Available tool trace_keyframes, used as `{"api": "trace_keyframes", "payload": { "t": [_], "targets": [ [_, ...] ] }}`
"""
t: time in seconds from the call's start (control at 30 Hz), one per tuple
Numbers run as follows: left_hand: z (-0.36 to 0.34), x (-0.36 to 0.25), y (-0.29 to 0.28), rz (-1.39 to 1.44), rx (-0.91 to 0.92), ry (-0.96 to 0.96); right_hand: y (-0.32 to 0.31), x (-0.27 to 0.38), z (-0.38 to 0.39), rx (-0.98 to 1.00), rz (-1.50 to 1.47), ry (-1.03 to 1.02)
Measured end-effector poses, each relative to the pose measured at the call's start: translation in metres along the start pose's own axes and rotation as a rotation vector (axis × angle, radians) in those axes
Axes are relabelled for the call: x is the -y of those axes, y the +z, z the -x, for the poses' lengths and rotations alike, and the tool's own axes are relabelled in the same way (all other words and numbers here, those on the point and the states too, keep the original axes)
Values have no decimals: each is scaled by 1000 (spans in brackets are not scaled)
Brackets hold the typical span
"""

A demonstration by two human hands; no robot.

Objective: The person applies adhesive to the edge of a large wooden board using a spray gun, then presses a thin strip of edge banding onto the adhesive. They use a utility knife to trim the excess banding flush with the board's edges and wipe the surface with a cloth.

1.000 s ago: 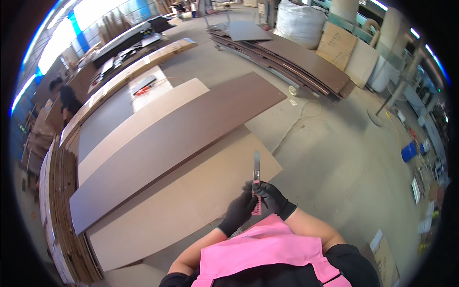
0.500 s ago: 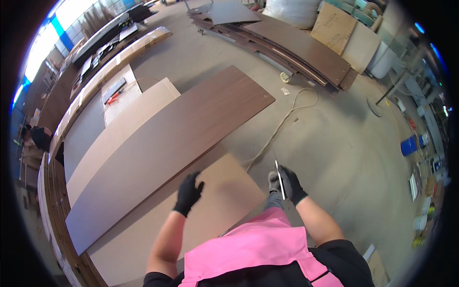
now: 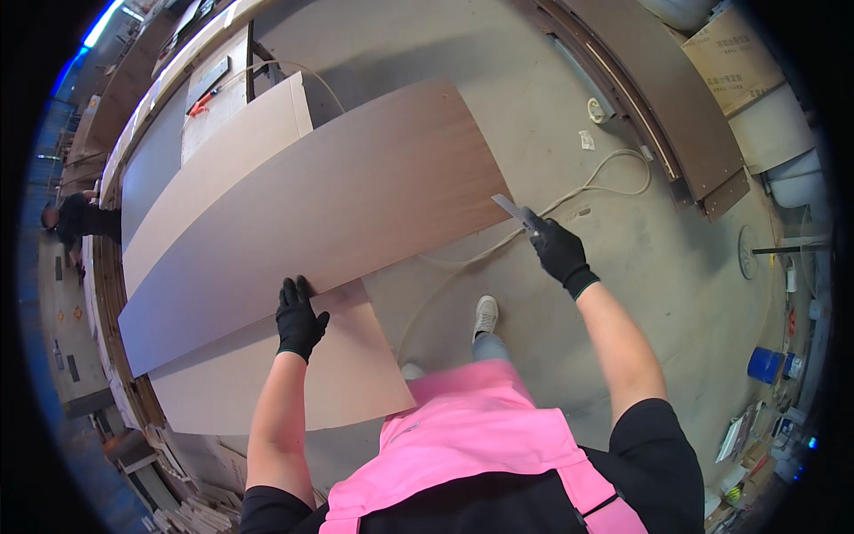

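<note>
A long brown wood-grain panel (image 3: 347, 191) lies in front of me, above a pale board (image 3: 302, 387) whose near part shows below it. My left hand (image 3: 300, 322), in a black glove, rests with outstretched fingers on the panel's near edge. In my right hand (image 3: 560, 252), also gloved in black, is a flat grey metal file (image 3: 510, 207). The file's tip points up and left, close to the panel's right end. Whether it touches the edge I cannot tell.
Another pale board (image 3: 240, 156) lies beyond the panel, near a red-handled tool (image 3: 203, 104). A hose (image 3: 592, 189) loops over the floor. Stacked brown panels (image 3: 667, 98) stand at the upper right. Another person (image 3: 84, 221) is at the far left.
My left hand has come down onto the brown panel's near edge. My right hand has moved up and forward with the file, towards the panel's right end. The view has shifted.
</note>
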State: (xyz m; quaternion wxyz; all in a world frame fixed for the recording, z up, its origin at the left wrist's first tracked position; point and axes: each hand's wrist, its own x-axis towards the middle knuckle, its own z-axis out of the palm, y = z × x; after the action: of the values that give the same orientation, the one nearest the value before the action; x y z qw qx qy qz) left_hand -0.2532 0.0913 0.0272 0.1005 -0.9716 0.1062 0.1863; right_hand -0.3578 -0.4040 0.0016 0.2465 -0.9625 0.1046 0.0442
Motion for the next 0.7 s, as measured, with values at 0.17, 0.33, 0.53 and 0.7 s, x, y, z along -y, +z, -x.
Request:
{"api": "trace_keyframes", "payload": {
  "t": [0.17,0.33,0.53,0.7],
  "targets": [
    [-2,-9,-1,6,10,-67,4,-6,-2,-3,-7,-38],
    [-1,-7,-2,-4,6,-56,1,-22,-15,-12,-133,-129],
    [-1,-4,-8,-2,35,-11,2,-21,-25,-35,-93,-153],
    [0,-2,-12,-15,68,1,6,-11,-19,-34,-17,-119]
  ]
}}
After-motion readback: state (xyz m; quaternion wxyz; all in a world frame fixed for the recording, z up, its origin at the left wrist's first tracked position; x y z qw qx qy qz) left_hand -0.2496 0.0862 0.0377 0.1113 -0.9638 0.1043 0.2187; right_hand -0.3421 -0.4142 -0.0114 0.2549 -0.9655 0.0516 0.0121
